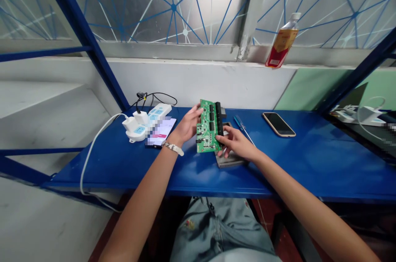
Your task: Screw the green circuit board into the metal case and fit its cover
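Observation:
A green circuit board [204, 130] with a row of black connectors along its right edge is held up over the blue table. My left hand [187, 125] grips its left edge, fingers closed around the upper part. My right hand [236, 142] has its fingers closed on the lower right side, by the black connectors. Below the board and my right hand lies a flat grey case [230, 162], partly hidden. A screwdriver [244, 128] with a blue handle rests just beyond my right hand.
Left of my left hand are a lit phone [165, 129] and a white power strip [139, 132] with plugged-in chargers and cables. Another phone [279, 124] lies to the right. A drink bottle [283, 43] stands on the window ledge. Blue metal posts flank the table [198, 177].

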Available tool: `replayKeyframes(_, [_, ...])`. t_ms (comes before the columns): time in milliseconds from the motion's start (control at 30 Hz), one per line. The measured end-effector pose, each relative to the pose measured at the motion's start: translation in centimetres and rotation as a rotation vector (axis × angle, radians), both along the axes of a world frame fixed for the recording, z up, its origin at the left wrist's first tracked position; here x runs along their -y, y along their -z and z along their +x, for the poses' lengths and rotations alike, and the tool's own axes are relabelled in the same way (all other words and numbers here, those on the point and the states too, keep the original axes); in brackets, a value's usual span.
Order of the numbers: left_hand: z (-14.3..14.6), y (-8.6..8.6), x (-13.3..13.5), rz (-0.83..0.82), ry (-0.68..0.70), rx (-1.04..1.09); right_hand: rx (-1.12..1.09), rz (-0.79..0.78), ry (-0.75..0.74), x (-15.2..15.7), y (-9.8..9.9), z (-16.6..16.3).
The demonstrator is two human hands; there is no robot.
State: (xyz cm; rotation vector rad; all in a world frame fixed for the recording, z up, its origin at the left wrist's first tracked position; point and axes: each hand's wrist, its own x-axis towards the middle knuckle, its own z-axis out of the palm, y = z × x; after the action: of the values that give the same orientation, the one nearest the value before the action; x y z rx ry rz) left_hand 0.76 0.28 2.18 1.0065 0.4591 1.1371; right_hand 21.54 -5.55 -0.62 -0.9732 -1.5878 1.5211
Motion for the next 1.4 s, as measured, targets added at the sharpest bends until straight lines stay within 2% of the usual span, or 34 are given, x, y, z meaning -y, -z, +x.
replayKeyframes(233, [-0.8,0.0,0.7,0.041,0.311,-0.080,-0.066,0.031,-0.063,0.3,0.1,0.5])
replayKeyframes(367, [-0.7,0.2,0.8,0.055,0.397,-0.116,-0.050,0.020,-0.110,0.4,0.4,0.3])
replayKeyframes(633, [0.5,1.2,0.5,0.049,0.256,-0.157,-0.039,-0.044,-0.020,0.5,0.9,-0.4])
replayKeyframes(800, [1.1,1.6,0.5,0.050,0.184,-0.160,-0.045,-0.067,-0.040,0.6,0.7,-0.4])
replayKeyframes(1200, [1.1,1.1,0.8,0.048,0.182,-0.169,-0.023,-0.039,-0.035,0.6,0.6,-0.5])
replayKeyframes(1400, [0.2,0.7,0.5,0.087,0.202,-0.163,-0.040,0.074,0.132,0.3,0.8,-0.3])
